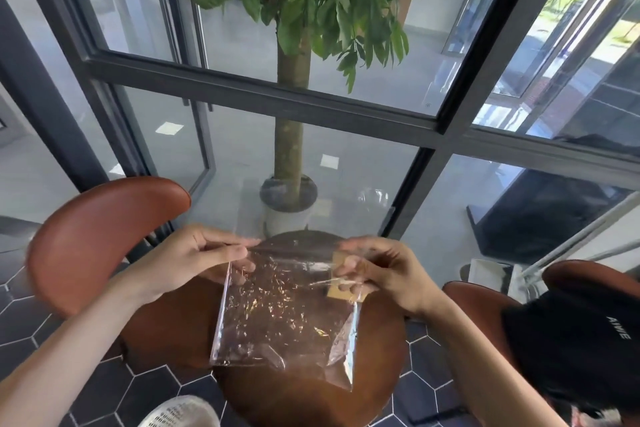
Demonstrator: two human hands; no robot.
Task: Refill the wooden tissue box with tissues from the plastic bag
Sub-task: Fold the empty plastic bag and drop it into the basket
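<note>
Left hand (207,258), centre-left of frame: thumb and fingers pinched together on the upper left corner of a clear, crinkled plastic zip bag (284,315). Right hand (377,274), centre-right: fingers closed on the bag's upper right corner, with a small tan, flat, cardboard-like piece (341,291) showing at the fingertips; whether it lies inside the bag or behind it cannot be told. The bag hangs stretched between both hands, above a round brown wooden tabletop (311,399) at lower centre.

Handling, as a judgement: the film looks very light, limp and slippery, and crumples readily; it carries no load of its own. Best hold is along the stiffer top strip at the mouth, one hand on each lip, pulled apart. No tissues can be made out inside, and the wooden tissue box is not in view.

Outward: a brown leather-look curved chair back (104,239) at left; a potted tree with green leaves (291,114) behind grey-framed glass.

Writing: white letters on a black cap (575,340) at lower right, seemingly "AIWE"; uncertain.
</note>
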